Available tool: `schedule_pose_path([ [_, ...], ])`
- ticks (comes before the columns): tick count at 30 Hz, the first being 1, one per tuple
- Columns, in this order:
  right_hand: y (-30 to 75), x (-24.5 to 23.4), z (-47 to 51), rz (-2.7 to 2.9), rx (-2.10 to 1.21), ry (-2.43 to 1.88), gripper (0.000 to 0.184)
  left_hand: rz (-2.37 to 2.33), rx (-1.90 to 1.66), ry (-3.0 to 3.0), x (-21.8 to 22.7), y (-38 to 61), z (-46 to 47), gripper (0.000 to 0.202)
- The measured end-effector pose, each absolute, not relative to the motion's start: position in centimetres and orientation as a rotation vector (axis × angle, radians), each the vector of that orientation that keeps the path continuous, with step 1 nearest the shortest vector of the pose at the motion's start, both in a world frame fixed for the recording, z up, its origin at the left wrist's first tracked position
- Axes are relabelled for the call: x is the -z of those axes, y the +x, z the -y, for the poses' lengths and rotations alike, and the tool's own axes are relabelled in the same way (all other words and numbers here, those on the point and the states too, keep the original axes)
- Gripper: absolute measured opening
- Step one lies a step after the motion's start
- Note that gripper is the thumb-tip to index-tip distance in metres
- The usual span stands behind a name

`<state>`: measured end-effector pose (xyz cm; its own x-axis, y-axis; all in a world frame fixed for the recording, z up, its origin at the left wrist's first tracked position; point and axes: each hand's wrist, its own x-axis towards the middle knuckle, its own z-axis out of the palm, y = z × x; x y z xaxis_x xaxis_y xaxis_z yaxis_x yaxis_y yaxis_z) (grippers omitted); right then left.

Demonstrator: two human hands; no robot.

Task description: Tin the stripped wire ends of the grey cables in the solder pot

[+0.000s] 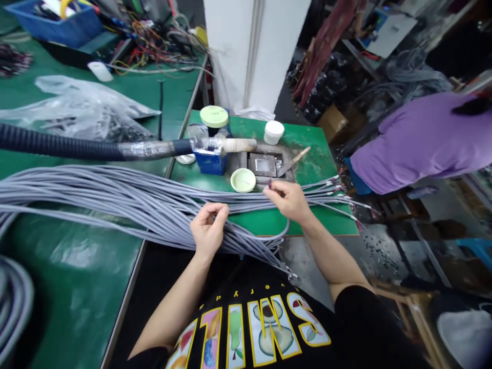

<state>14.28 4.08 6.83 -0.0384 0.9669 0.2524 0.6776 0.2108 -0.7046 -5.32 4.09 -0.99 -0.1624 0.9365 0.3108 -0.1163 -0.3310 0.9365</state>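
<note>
A large bundle of grey cables (pixel 126 192) runs across the benches beneath both hands, with stripped, coloured wire ends (pixel 338 189) at the right. My right hand (pixel 290 201) is closed in a pinch, and the thin dark wires of a cable end (pixel 270 183) stick out at its fingertips. Over the bundle, my left hand (pixel 208 229) has thumb and forefinger together; whether anything is between them is hidden. Just beyond the right hand sit a pale green bowl (pixel 243 187) and a small square metal pot (pixel 264 165) with a shiny surface.
A scraper with a wooden handle (pixel 302 154) leans by the pot. Behind are a white tub (pixel 274 132), a green-lidded container (pixel 214 117), a blue box (pixel 211 163) and a ribbed black hose (pixel 69 142). Plastic bags (pixel 92 107) lie left. A person in purple (pixel 423 141) is at right.
</note>
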Motion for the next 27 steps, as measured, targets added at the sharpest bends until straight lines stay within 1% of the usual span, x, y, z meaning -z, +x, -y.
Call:
schedule_pose_path([
  [3,14.2,-7.3,-8.2,1.996,-0.571,-1.59,0.035,-1.089,-1.556,1.751,2.1,-6.5,-4.2,0.003],
  [5,13.6,-7.2,-10.4,2.162,-0.536,-1.645,0.032,-1.078,-1.475,2.026,2.7,-6.6,-4.1,0.004],
  [7,12.9,-6.8,-12.0,2.316,-0.469,-1.708,0.028,-1.077,-1.417,2.178,2.9,-6.4,-4.0,0.004],
  [10,12.1,-6.2,-13.3,2.502,-0.365,-1.793,0.024,-1.082,-1.438,2.213,2.9,-6.2,-4.0,0.004],
  [16,10.9,-6.2,-14.1,2.719,-0.243,-1.937,0.026,-1.065,-1.463,2.234,3.0,-6.4,-4.1,0.004],
  [27,10.4,-6.2,-14.5,2.775,-0.205,-2.029,0.026,-1.048,-1.468,2.223,3.3,-6.4,-4.0,0.005],
])
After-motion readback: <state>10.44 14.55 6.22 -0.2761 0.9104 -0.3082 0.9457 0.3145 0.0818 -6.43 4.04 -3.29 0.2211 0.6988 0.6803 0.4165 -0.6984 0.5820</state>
